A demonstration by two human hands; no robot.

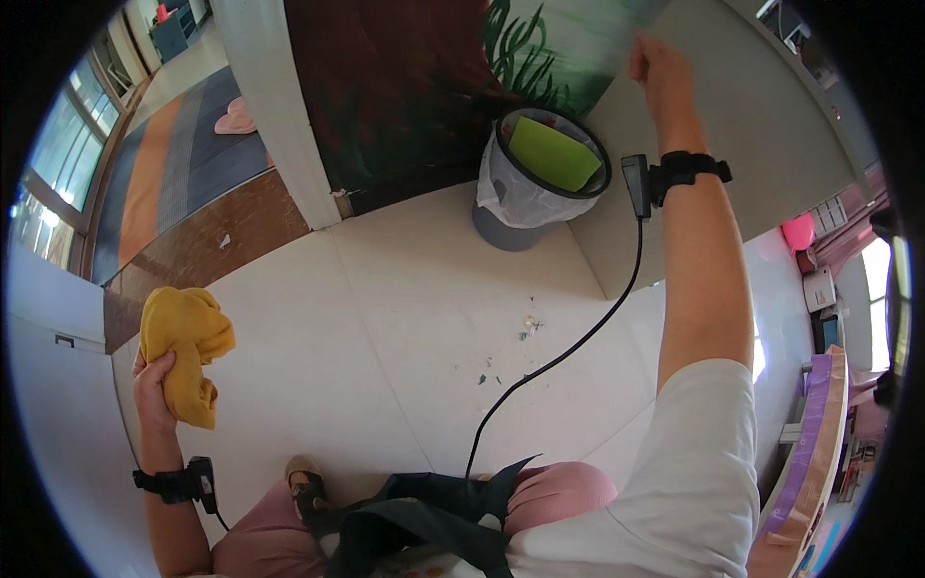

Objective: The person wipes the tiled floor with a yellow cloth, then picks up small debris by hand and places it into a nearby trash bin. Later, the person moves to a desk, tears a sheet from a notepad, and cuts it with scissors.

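At the left, my left hand (153, 394) grips a bunched mustard-yellow cloth (189, 354), held up above the floor. My right hand (661, 76) is raised at the top right, its fingers curled, near a painted wall panel (390, 87) with green leaves and the side of a grey cabinet (751, 130). A pale blur lies just beyond those fingers, and whether they hold anything cannot be made out. Below that hand stands a grey waste bin (509, 235) with a white plastic liner (498, 191). A green sheet-like piece (553, 153) lies in its mouth.
Small green and pale scraps (531, 325) are scattered over the light tiled floor (361, 347). A black cable (556, 361) runs from my right wrist strap (690, 173) down to my lap. A striped mat (173, 152) with a pink slipper (236, 118) lies past the doorway. Beds stand rightward.
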